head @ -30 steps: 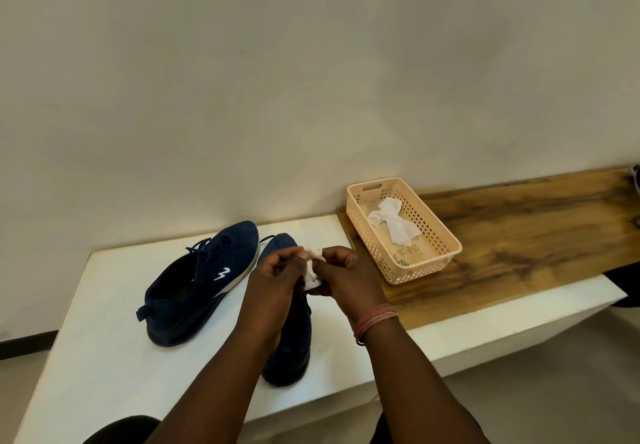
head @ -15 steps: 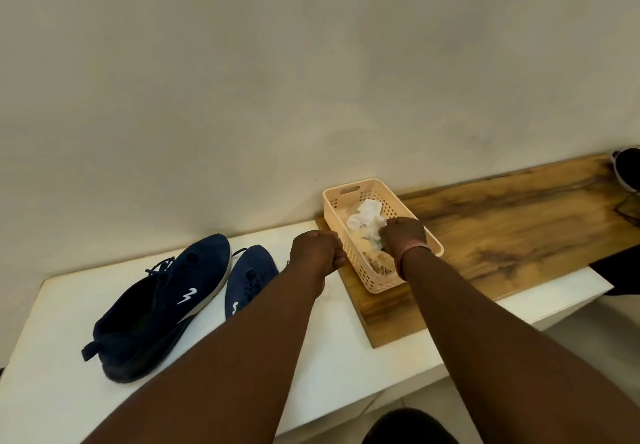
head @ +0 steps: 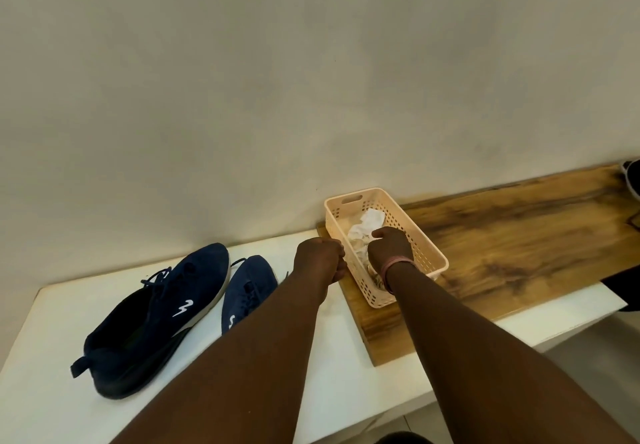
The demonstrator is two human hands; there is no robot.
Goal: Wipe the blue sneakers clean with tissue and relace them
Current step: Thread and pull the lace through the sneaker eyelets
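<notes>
Reaching into the basket (head: 429,253), the right hand (head: 391,248) hangs over the crumpled white tissue (head: 367,227) lying inside it; the fingers curl downward, but whether they pinch any tissue cannot be told from this angle. The left hand (head: 320,260) sits just beside the basket's near-left wall, its fingers curled together into a loose fist with nothing visible in it.

The basket stands on a wooden board (head: 519,243) on the white tabletop (head: 52,391), close to the wall. Left of the basket, well apart from it, lie the two blue sneakers. The outer sneaker (head: 156,319) is tipped onto its side, sole toward the other shoe, its long axis running diagonally: toe toward the wall and the basket, heel toward the tabletop's near-left corner. The inner sneaker (head: 249,288) lies roughly parallel, toe also toward the wall, its heel end hidden under the left forearm.

As a judgement, the task looks well along: laces appear threaded on both shoes, though whether they are fully laced or tied is too small to tell. No hand is on either shoe, so this seems a tissue step, fetching a fresh piece or dropping a used one. Any remaining wiping and a check of the lacing may be left.
</notes>
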